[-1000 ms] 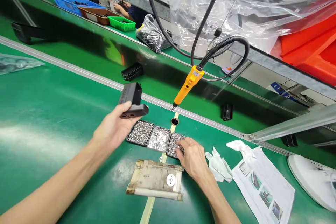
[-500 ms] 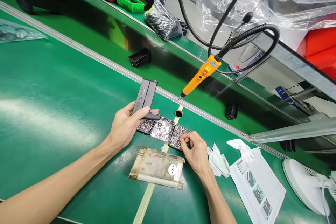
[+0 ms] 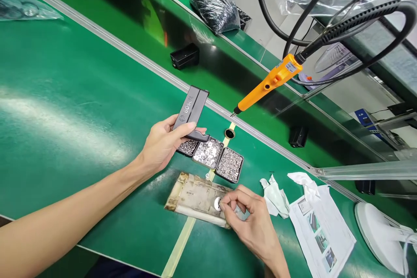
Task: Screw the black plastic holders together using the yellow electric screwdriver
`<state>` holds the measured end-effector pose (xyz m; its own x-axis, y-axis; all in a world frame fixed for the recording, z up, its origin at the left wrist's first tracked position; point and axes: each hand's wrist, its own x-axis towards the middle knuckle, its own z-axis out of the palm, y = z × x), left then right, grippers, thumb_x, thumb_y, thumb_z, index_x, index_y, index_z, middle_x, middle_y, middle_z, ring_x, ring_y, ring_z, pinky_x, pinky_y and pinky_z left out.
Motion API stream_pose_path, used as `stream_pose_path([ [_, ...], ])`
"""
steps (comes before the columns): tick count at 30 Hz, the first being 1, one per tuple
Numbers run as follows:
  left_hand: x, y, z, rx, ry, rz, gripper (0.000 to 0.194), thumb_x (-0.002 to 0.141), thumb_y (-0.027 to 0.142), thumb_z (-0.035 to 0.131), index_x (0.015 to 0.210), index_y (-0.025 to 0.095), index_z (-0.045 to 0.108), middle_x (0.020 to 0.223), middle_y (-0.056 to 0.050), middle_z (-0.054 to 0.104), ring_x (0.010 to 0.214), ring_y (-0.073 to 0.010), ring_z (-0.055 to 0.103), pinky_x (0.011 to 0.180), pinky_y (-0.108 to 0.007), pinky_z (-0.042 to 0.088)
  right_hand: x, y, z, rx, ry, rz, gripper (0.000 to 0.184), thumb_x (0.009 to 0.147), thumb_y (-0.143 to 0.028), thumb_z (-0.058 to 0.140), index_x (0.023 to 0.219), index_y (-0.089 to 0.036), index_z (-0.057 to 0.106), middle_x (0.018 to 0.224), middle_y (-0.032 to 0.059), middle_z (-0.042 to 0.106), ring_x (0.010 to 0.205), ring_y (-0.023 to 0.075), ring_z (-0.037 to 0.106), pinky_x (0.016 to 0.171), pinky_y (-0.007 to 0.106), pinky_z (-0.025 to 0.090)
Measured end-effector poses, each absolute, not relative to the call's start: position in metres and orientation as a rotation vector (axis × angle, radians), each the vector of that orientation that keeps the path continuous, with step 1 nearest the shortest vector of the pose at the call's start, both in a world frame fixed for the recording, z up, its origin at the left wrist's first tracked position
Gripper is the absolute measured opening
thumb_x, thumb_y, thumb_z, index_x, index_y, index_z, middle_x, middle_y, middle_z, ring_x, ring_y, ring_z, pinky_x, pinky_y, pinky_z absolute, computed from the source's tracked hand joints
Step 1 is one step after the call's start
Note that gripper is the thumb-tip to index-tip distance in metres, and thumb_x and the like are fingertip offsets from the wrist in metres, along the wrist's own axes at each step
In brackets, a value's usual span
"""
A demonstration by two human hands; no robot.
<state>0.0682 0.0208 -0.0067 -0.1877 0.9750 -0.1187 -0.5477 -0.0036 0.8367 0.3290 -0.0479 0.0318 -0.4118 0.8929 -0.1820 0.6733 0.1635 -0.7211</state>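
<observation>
My left hand grips a flat black plastic part marked BOSCH, tilted above the bench with a hooked lower end. My right hand is closed in a pinch at a round white metal disc, which lies on a worn, taped rectangular pad. Anything between those fingertips is too small or hidden to make out. Behind the pad, small black trays stand in a row: a right tray of tiny metal pieces, a middle tray of flat shiny pieces, and a left tray partly covered by the BOSCH part.
An orange electric screwdriver hangs on a black cable, its tip near the rail. A small round black object sits behind the trays. White cloths, a printed sheet and a white round base lie right. A co-worker is partly visible behind.
My right hand has moved from the right tray down toward me to the disc on the pad, still pinched. My left hand keeps holding the BOSCH part. The camera view has shifted slightly.
</observation>
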Motion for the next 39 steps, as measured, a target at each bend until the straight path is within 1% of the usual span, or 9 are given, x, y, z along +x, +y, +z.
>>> stream_pose_path([
  [3,0.067,0.02,-0.006,0.637,0.941,1.532,0.047,0.085,0.031,0.082,0.127,0.015,0.07,0.126,-0.016,0.072,0.113,-0.0374,0.072,0.102,-0.054,0.059,0.33,-0.05,0.03,-1.477,-2.178,1.04,0.02,0.099,-0.025,0.058,0.087,-0.025,0.075,0.073,-0.0008,0.058,0.067,0.0146,0.049,0.064,0.029,0.039],
  [8,0.068,0.019,-0.004,0.638,0.944,1.523,0.051,0.084,0.031,0.083,0.13,0.014,0.069,0.119,-0.016,0.075,0.112,-0.0373,0.073,0.101,-0.053,0.059,0.336,-0.051,0.027,-1.424,-2.171,1.015,0.02,0.102,-0.029,0.057,0.095,-0.025,0.076,0.077,0.0009,0.062,0.068,0.0156,0.052,0.065,0.03,0.041],
  [13,0.069,0.018,-0.001,0.641,0.962,1.521,0.051,0.083,0.03,0.084,0.128,0.013,0.069,0.116,-0.016,0.075,0.11,-0.0377,0.073,0.099,-0.053,0.06,0.337,-0.051,0.026,-1.38,-2.214,1.025,0.019,0.102,-0.028,0.057,0.097,-0.026,0.075,0.079,0.0008,0.064,0.071,0.0158,0.055,0.069,0.03,0.043],
  [18,0.071,0.017,0.0,0.641,0.975,1.487,0.048,0.081,0.032,0.084,0.122,0.011,0.07,0.105,-0.017,0.077,0.106,-0.0382,0.074,0.097,-0.054,0.06,0.337,-0.05,0.026,-1.347,-2.22,1.009,0.016,0.102,-0.027,0.058,0.098,-0.026,0.074,0.081,0.0008,0.065,0.075,0.0161,0.057,0.07,0.03,0.044],
  [23,0.071,0.016,-0.001,0.637,0.949,1.487,0.048,0.081,0.032,0.085,0.122,0.013,0.07,0.112,-0.017,0.077,0.106,-0.0378,0.074,0.097,-0.052,0.06,0.335,-0.051,0.027,-1.322,-2.253,0.974,0.012,0.101,-0.025,0.061,0.097,-0.026,0.072,0.083,0.0007,0.066,0.077,0.0161,0.058,0.072,0.03,0.044],
  [27,0.07,0.015,-0.001,0.657,0.936,1.483,0.049,0.083,0.032,0.084,0.125,0.012,0.068,0.11,-0.017,0.077,0.108,-0.038,0.074,0.097,-0.052,0.06,0.332,-0.053,0.027,-1.301,-2.269,0.941,0.014,0.101,-0.022,0.059,0.096,-0.026,0.072,0.085,0.0007,0.068,0.077,0.0161,0.058,0.073,0.031,0.045],
  [34,0.07,0.012,0.002,0.704,0.909,1.453,0.05,0.088,0.033,0.081,0.129,0.01,0.062,0.104,-0.016,0.078,0.112,-0.0354,0.072,0.103,-0.051,0.055,0.332,-0.051,0.025,-1.29,-2.246,0.973,0.015,0.1,-0.022,0.06,0.097,-0.026,0.074,0.084,0.0018,0.067,0.076,0.0169,0.059,0.07,0.031,0.046],
  [37,0.071,0.011,0.004,0.71,0.913,1.453,0.048,0.089,0.032,0.08,0.126,0.008,0.061,0.103,-0.017,0.078,0.111,-0.0347,0.073,0.102,-0.051,0.055,0.337,-0.05,0.024,-1.291,-2.243,0.975,0.014,0.1,-0.024,0.061,0.104,-0.027,0.074,0.083,0.001,0.066,0.074,0.0162,0.059,0.069,0.03,0.047],
  [39,0.072,0.011,0.004,0.708,0.905,1.449,0.048,0.089,0.033,0.079,0.126,0.008,0.06,0.103,-0.017,0.078,0.11,-0.0342,0.073,0.101,-0.051,0.055,0.339,-0.047,0.024,-1.26,-2.2,0.934,0.014,0.1,-0.022,0.062,0.108,-0.028,0.073,0.079,-0.0006,0.064,0.07,0.0149,0.058,0.065,0.028,0.047],
])
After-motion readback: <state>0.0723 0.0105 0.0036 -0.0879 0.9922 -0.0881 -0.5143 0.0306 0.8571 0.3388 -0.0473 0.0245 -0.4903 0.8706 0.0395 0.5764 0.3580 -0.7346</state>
